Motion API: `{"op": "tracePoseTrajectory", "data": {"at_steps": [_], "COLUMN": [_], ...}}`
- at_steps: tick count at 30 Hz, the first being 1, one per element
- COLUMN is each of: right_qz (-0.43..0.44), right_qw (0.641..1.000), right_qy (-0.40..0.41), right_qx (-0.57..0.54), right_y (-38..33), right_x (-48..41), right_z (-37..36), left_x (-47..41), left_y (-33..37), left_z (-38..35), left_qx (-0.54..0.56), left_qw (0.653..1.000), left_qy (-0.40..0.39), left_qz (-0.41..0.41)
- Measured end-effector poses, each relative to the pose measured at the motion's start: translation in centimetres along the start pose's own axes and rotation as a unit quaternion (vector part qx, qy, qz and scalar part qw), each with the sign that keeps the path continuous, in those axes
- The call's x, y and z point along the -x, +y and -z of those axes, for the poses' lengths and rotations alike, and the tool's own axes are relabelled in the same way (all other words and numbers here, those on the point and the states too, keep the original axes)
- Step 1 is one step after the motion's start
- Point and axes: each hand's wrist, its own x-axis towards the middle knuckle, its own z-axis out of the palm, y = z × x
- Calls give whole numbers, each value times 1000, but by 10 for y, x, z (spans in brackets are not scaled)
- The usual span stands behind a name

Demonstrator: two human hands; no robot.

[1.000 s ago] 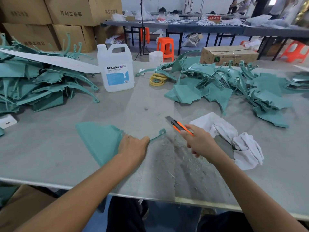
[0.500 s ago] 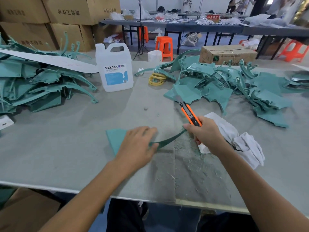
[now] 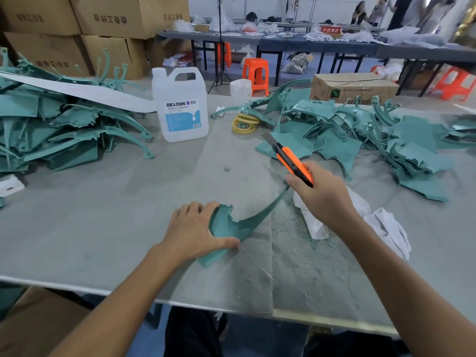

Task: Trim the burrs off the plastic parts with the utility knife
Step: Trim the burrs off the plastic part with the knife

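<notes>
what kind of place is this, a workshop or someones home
Most likely a factory finishing workshop, not a home: heaps of identical teal plastic parts on a long worktable, stacked cardboard boxes behind, and more cluttered tables with people at the back.

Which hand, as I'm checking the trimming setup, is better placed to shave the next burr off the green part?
Right. The right hand grips the utility knife, blade out, beside the thin tip of the green part; the left hand holds its wide end on the table.
</notes>
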Motion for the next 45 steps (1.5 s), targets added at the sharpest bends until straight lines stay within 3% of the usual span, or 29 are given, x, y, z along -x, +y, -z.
{"op": "tracePoseTrajectory", "data": {"at_steps": [2, 6, 9, 18, 37, 42, 45], "right_qz": [28, 56, 43, 74, 63, 70, 87], "right_qw": [999, 983, 960, 957, 960, 927, 907], "right_qy": [13, -112, -163, -194, -162, -63, -60], "right_qx": [18, 137, 225, 202, 220, 364, 409], "right_y": [-4, -7, -6, -11, 0, 21, 12], "right_x": [23, 69, 80, 77, 67, 15, 11], "right_z": [-2, -22, -34, -32, -28, 10, 11], "left_x": [8, 19, 20, 16, 16, 14, 13], "left_y": [10, 31, 42, 45, 42, 45, 47], "left_z": [-4, -13, -12, -15, -23, -17, -17], "left_qx": [8, -23, -37, -48, -39, -82, -85], "left_qw": [999, 994, 993, 992, 992, 989, 989], "left_qy": [10, 40, 46, 45, 68, 97, 86], "left_qz": [35, 100, 102, 106, 103, 76, 82]}}
